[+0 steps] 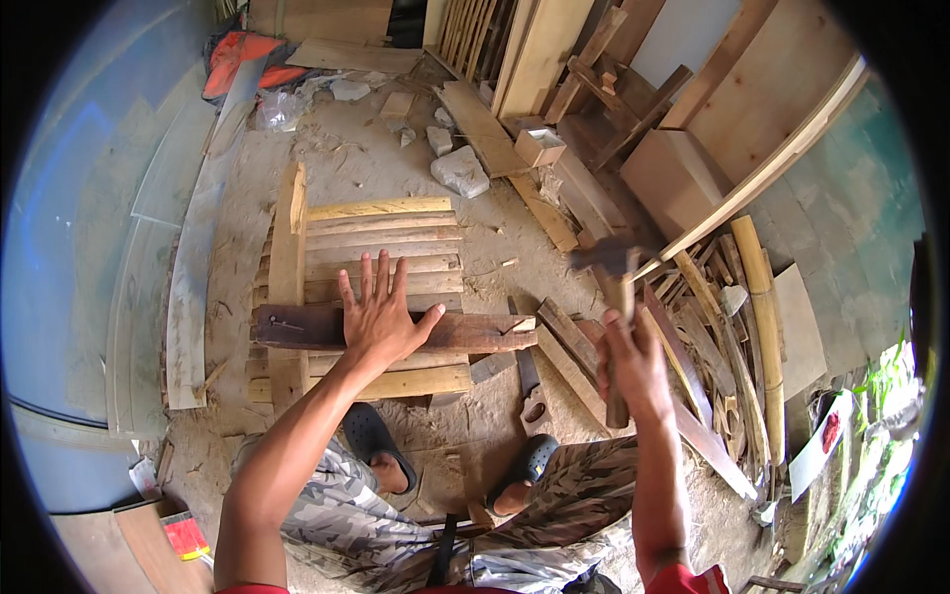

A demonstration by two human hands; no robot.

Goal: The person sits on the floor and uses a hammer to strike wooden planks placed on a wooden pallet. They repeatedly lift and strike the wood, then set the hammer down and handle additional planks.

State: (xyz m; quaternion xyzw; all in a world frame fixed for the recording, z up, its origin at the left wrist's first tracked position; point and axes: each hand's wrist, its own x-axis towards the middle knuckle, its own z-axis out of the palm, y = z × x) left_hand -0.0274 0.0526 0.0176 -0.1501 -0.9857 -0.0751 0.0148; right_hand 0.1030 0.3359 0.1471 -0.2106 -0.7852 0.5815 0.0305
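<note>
My left hand (381, 319) lies flat with its fingers spread on a dark brown plank (475, 334). The plank rests crosswise over a row of pale wooden slats (386, 252). Near its left end a thin nail-like piece shows, and its right end looks splintered and pale. A light wooden batten (287, 238) runs lengthwise over the slats' left side and passes under the plank. To the right, my right hand (636, 368) is wrapped round the handle of a hammer (619, 295). The hammer is raised apart from the plank, its dark head blurred.
Beside my right foot lies a handsaw (534, 401). Scrap wood and bamboo (757, 337) pile up at the right, near a large wooden frame (762, 163). Concrete lumps (460, 172) lie farther off. A long metal-looking strip (193, 287) runs along the blue wall (79, 208).
</note>
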